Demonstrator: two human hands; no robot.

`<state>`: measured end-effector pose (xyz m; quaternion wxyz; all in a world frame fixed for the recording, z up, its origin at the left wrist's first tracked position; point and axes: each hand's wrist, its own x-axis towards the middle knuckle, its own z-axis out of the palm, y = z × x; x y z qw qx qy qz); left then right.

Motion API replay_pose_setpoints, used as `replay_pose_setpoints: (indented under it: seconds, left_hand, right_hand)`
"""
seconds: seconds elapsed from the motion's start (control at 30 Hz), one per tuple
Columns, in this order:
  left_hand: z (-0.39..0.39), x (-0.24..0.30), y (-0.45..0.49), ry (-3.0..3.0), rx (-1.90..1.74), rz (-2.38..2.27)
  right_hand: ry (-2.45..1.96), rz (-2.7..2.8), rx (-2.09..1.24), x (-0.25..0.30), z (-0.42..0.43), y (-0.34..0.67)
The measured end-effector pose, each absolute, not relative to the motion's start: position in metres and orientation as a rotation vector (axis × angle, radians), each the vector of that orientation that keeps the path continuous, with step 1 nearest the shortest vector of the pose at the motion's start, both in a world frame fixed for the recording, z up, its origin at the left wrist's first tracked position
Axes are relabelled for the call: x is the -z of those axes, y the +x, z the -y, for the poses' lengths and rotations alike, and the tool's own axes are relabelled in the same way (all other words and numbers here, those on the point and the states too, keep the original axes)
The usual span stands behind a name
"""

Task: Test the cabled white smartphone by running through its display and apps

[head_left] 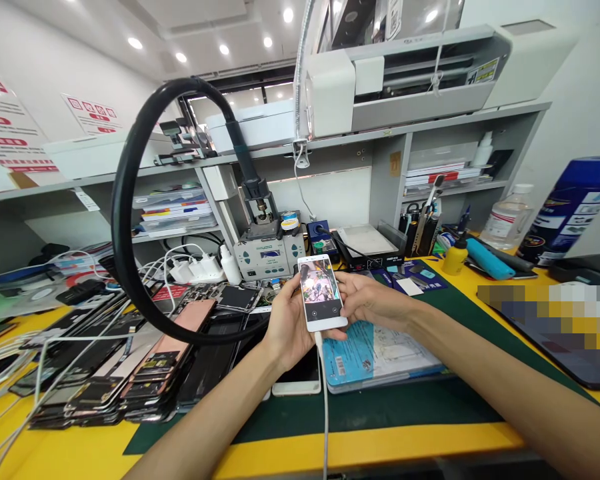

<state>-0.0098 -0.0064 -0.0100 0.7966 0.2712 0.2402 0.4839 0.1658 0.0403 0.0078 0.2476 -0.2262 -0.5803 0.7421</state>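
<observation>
A white smartphone (322,292) is held upright above the bench, its screen lit with a camera picture. My left hand (286,328) wraps round its left edge and back. My right hand (367,301) grips its right edge, thumb near the lower screen. A white cable (325,400) hangs from the phone's bottom end down past the table's front edge. Under the hands lie another white phone (296,383) and a blue printed mat (375,357) on a dark green work mat (405,400).
Stacks of phone screens and back panels (130,360) fill the left of the yellow table (380,447). A black hose loop (125,220) rises to a rework station (263,257). Bottles (507,217), a blue can (570,207) and tools stand at the right.
</observation>
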Motion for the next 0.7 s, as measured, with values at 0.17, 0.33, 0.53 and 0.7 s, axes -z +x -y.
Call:
replay_pose_setpoints:
  seconds: [0.17, 0.33, 0.53, 0.7]
  left_hand:
    - [0.0061, 0.0112, -0.0095, 0.585, -1.034, -0.516]
    - [0.0061, 0.0120, -0.0093, 0.568, -1.047, -0.528]
    - [0.0055, 0.0134, -0.0104, 0.563, -1.045, -0.533]
    - [0.0057, 0.0132, -0.0101, 0.562, -1.047, -0.542]
  right_hand:
    - [-0.623, 1.574, -2.019, -0.0052, -0.0418, 0.1653]
    - [-0.637, 1.609, -1.988, -0.0006, -0.0434, 0.1646]
    - [-0.644, 1.597, -1.982, -0.0009, -0.0424, 0.1638]
    - [-0.646, 1.597, -1.968, -0.0023, -0.0411, 0.1636]
